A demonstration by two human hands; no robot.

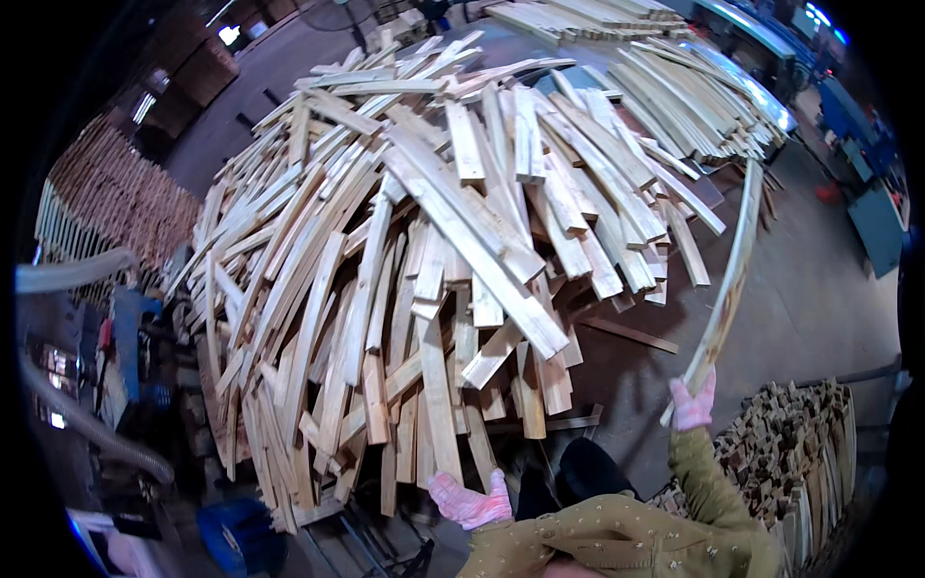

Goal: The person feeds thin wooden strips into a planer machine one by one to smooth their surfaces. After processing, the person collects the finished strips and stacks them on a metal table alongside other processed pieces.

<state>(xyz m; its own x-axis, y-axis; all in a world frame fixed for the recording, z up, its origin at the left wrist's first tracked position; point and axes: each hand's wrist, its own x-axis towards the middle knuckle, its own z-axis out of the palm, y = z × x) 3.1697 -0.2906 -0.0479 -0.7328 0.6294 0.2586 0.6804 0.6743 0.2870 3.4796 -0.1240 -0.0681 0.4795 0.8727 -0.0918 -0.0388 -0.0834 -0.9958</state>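
My right hand (692, 403), in a pink and white glove, is closed around the lower part of a long wooden slat (735, 275). The slat stands out from my body, its far end near other boards. My left hand (469, 501), gloved alike, is low in front of me, thumb apart from the fingers, with nothing seen in it. Just beyond its fingertips is the near end of a pale plank (438, 409). That plank belongs to a big, loose heap of wooden planks (385, 260), lying crossed at many angles. Whether my left fingers touch the plank, I cannot tell.
Upright bundled wood pieces (790, 443) stand close on my right. Longer boards (674, 96) lie in rows at the far right. On the left are machinery with a hose (96, 424), a blue drum (241, 538) and stacked timber (120, 197). Blue equipment (872, 222) stands far right.
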